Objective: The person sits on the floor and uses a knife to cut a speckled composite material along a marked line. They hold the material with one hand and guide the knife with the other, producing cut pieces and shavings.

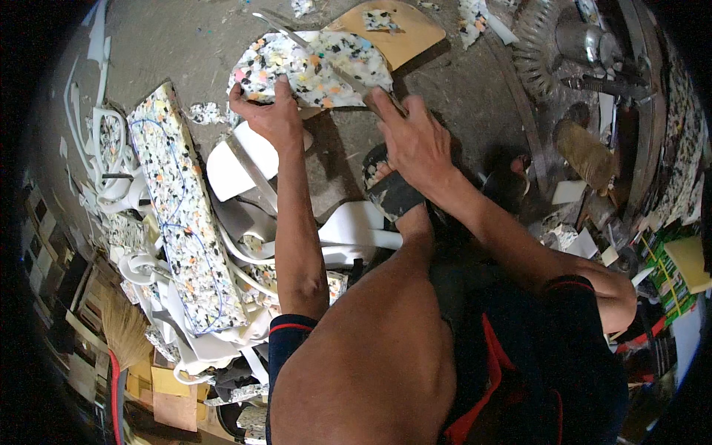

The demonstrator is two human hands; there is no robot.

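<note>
A grey concrete floor (178, 44) is lying littered with white foam strips (245, 222) and offcuts. On it a speckled foam piece (311, 67) is resting partly over a tan board (411, 37). The left hand (271, 111) is gripping the piece's near left edge, fingers curled over it. The right hand (411, 141) is closing around a long blade (326, 55) that is lying across the piece's top. A long speckled foam slab (185, 215) is lying well to the left, beside a straw broom (122, 334).
</note>
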